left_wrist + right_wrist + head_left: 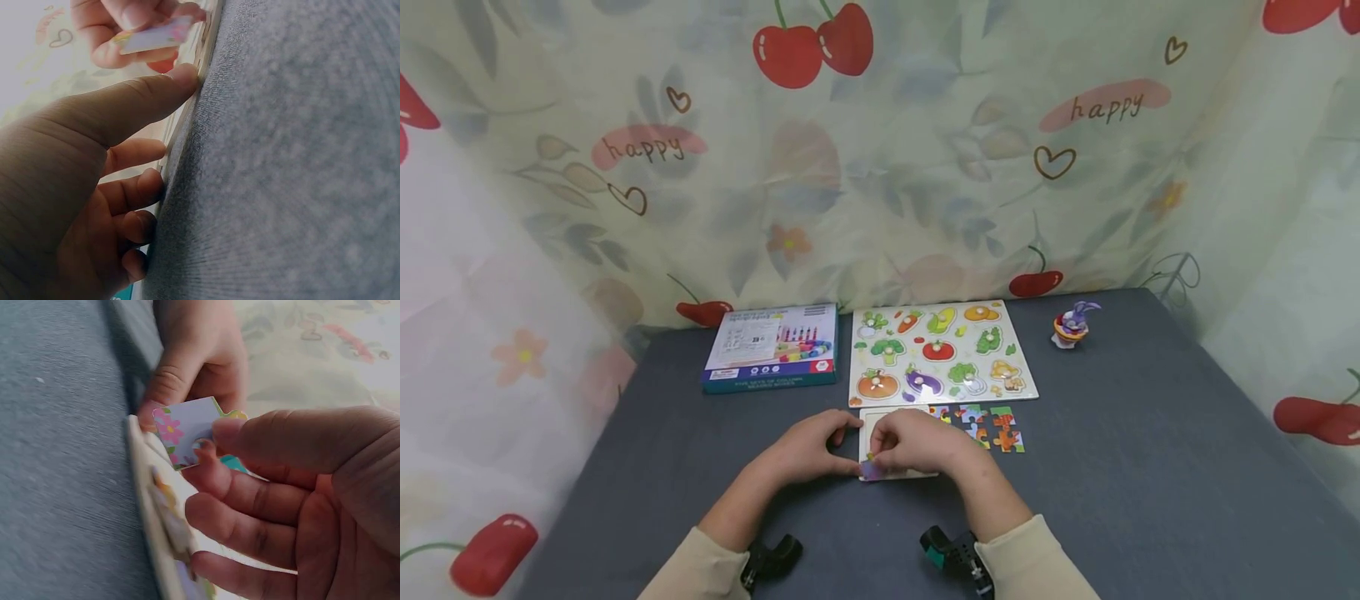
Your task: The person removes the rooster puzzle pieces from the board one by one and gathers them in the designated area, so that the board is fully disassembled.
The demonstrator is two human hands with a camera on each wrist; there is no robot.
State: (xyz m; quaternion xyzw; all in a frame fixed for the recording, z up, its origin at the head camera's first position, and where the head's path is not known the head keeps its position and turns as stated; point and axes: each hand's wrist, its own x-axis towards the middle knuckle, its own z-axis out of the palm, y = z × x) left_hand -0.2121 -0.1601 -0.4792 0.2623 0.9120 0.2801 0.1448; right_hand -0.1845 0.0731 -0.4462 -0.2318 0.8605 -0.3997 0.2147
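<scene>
My right hand (917, 440) pinches a jigsaw piece (187, 417) between thumb and index finger, over the lower left corner of a small pale puzzle tray (867, 419). The piece is lilac with pink flowers and a yellow tab. In the right wrist view it stands tilted above the tray, with the other fingers loosely bent below. My left hand (808, 446) rests at the tray's left side, its thumb and fingertips right against the rim. Part of the tray's inside is hidden by my right hand. Several loose jigsaw pieces (1004, 418) lie right of the tray, some partly covered by the right hand.
Behind the tray lies a vegetable peg board (891, 321). A flat boxed set (767, 383) sits to its left. A purple rabbit figurine (1070, 327) stands at the back right of the grey cloth-covered table (1120, 467). A patterned curtain (910, 208) hangs behind.
</scene>
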